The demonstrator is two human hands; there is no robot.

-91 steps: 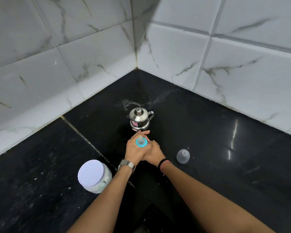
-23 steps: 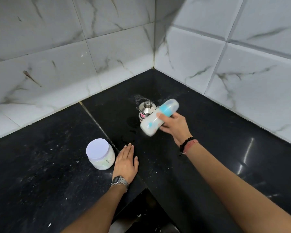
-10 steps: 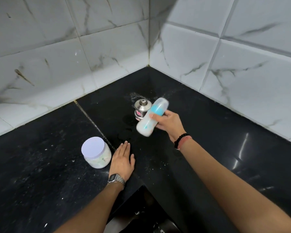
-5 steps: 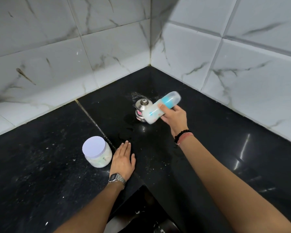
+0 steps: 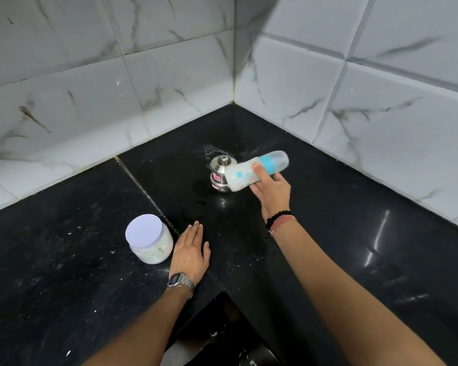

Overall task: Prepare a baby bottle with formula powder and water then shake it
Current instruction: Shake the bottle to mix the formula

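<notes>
My right hand [image 5: 271, 187] grips the baby bottle [image 5: 251, 173] above the black counter. The bottle lies nearly on its side, with its blue collar and clear cap up to the right and its milky white base down to the left. Behind it stands a small steel water pot [image 5: 220, 171] with a lid, partly hidden by the bottle. The white-lidded formula jar [image 5: 148, 239] stands at the lower left. My left hand [image 5: 191, 250] rests flat on the counter right of the jar, fingers straight.
The black stone counter [image 5: 341, 207] runs into a corner of white marble-look tiled walls [image 5: 302, 83]. White specks and wet patches lie on the counter around the pot. The counter's inner edge [image 5: 222, 289] drops away just below my left wrist.
The bottle in my right hand has swung between a steeper and a flatter tilt, up and right, now lying nearly level. Long before, both hands held it upright. My left hand has stayed flat.
</notes>
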